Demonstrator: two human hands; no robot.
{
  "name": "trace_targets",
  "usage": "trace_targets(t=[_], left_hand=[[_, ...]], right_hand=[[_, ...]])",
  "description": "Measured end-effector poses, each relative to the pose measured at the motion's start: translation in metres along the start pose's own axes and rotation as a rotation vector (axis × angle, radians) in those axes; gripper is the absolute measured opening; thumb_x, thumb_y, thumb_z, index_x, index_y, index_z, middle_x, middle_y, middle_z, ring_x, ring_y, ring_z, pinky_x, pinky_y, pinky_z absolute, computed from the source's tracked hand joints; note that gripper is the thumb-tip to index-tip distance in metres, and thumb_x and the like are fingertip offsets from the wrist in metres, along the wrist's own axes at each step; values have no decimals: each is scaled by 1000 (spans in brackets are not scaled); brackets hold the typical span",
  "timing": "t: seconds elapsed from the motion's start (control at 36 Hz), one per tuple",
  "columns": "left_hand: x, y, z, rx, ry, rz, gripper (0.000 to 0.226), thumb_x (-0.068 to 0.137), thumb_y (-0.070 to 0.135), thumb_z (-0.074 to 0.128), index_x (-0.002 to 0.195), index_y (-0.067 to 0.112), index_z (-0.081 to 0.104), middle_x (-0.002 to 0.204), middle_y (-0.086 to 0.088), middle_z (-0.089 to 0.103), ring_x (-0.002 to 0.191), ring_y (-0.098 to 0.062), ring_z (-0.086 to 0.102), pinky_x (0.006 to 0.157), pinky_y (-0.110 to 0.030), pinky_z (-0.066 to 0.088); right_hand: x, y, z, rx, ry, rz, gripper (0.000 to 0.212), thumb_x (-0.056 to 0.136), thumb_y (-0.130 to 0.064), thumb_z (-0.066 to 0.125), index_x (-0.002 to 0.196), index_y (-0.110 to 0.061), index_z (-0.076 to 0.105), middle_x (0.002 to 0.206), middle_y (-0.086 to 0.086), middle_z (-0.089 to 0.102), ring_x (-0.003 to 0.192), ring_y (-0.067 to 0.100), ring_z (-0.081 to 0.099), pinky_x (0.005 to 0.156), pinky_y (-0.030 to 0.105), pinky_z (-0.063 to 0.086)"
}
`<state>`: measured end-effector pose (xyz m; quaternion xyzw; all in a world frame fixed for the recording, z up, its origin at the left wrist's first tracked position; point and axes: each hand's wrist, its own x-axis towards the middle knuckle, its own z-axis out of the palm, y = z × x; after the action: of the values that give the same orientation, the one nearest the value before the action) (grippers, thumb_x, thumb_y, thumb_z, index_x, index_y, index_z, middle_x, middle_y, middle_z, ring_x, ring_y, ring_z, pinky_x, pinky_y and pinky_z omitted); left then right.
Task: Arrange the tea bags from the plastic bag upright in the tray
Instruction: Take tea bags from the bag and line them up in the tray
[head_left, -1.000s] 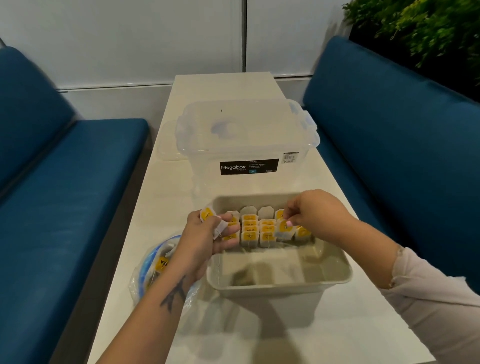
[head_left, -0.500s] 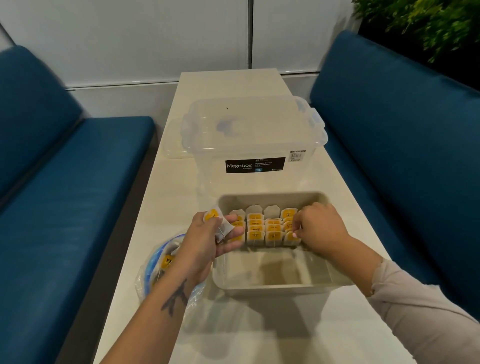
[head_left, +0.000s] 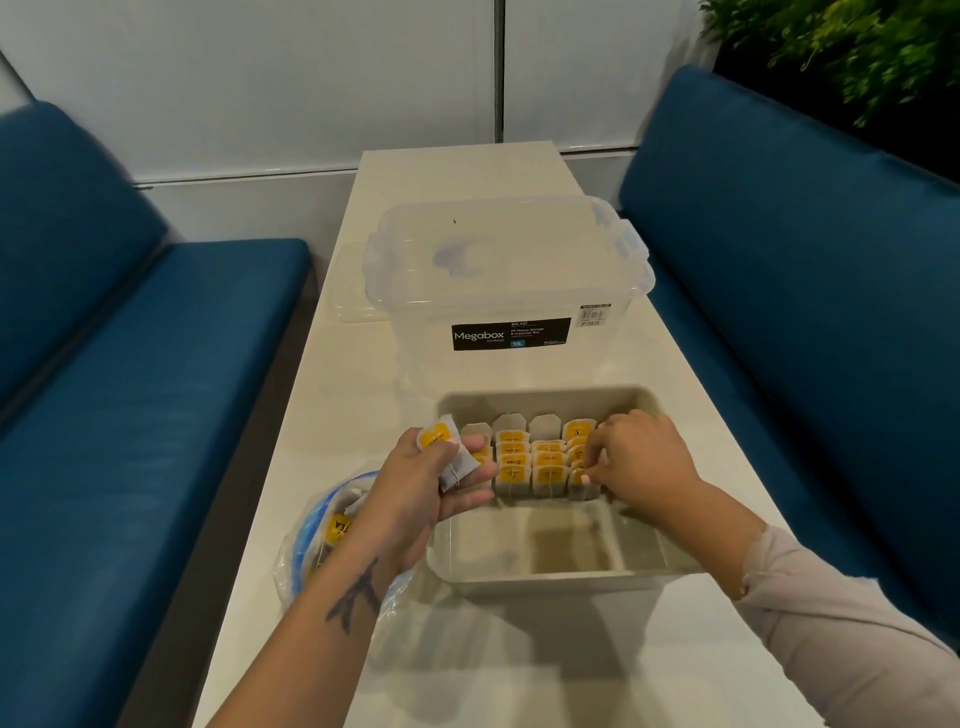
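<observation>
Holding tea bags (head_left: 441, 452) in left hand (head_left: 415, 493), beside tray (head_left: 561, 577)

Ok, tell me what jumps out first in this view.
The yellow-tagged tea bags stand in tidy rows at the far end of the beige tray at mid-table. The left hand holds a few more at the tray's left rim. Behind the tray sits a clear Megabox storage box.

Yellow-labelled tea bags (head_left: 530, 460), beige tray (head_left: 561, 574), blue benches (head_left: 130, 395), cream table (head_left: 519, 675)
</observation>
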<state>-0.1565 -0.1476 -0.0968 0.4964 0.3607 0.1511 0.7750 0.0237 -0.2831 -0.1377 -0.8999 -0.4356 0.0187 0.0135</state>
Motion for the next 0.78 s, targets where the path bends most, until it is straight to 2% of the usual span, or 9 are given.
trace_targets(t=[0.08, 0.17, 0.25, 0.31, 0.39, 0.5, 0.56, 0.67, 0.78], left_hand=[[1, 0, 0, -14, -23, -17, 10, 99, 11, 44, 105, 12, 51, 109, -10, 67, 87, -26, 70, 65, -34, 60], [2, 0, 0, -5, -47, -36, 10, 97, 10, 48, 103, 9, 56, 106, -11, 67, 83, -24, 70, 62, -31, 60], [3, -2, 3, 16, -85, -55, 13, 95, 9, 52, 106, 6, 57, 96, -12, 70, 75, -20, 71, 58, -27, 59], [2, -3, 7, 38, -121, -50, 10, 93, 8, 55, 102, 6, 59, 86, -10, 71, 74, -19, 71, 60, -27, 58], [1, -6, 10, 109, -141, 3, 4, 92, 10, 57, 93, 11, 60, 77, -6, 66, 75, -18, 70, 61, -27, 58], [-1, -9, 12, 172, -169, 41, 10, 91, 13, 59, 101, 14, 62, 81, -5, 65, 77, -15, 71, 62, -26, 56], [-1, -9, 14, 172, -167, 48, 12, 90, 15, 62, 101, 13, 60, 83, -6, 65, 77, -15, 71, 63, -27, 57], [-3, -9, 18, 78, -133, 49, 21, 88, 18, 62, 107, 10, 56, 98, -12, 68, 83, -20, 71, 70, -33, 59], [-3, -12, 27, 58, -111, 82, 16, 90, 11, 59, 105, 11, 56, 103, -11, 69, 82, -15, 72, 60, -24, 56]], right_hand=[[1, -3, -15, 111, 41, 18, 20, 80, -49, 66, 90, -32, 69, 89, -9, 62, 91, 13, 54, 77, 27, 31], [0, -16, -40, 351, 88, 24, 12, 82, -45, 65, 84, -33, 66, 73, -14, 56, 78, 10, 54, 73, 26, 36], [-4, -36, -66, 584, 66, -39, 8, 85, -43, 64, 86, -35, 65, 77, -14, 61, 73, 3, 54, 65, 24, 42], [-5, -46, -79, 673, 27, -95, 7, 85, -41, 65, 89, -36, 66, 80, -15, 62, 72, -1, 53, 60, 18, 38], [-6, -59, -88, 700, -63, -147, 15, 82, -41, 69, 94, -32, 68, 81, -15, 63, 73, 0, 55, 63, 18, 41], [-3, -64, -88, 634, -101, -143, 9, 82, -32, 71, 88, -26, 70, 77, -11, 65, 74, 7, 59, 67, 23, 46], [-2, -61, -89, 635, -110, -131, 4, 82, -29, 71, 81, -26, 68, 73, -11, 64, 70, 4, 57, 64, 21, 44], [-1, -48, -91, 719, -113, -78, 5, 81, -26, 74, 83, -25, 70, 72, -11, 64, 69, 4, 58, 65, 19, 46], [-3, -35, -95, 776, -136, -30, 11, 78, -25, 76, 77, -28, 66, 72, -9, 65, 67, 5, 58, 65, 21, 48]])
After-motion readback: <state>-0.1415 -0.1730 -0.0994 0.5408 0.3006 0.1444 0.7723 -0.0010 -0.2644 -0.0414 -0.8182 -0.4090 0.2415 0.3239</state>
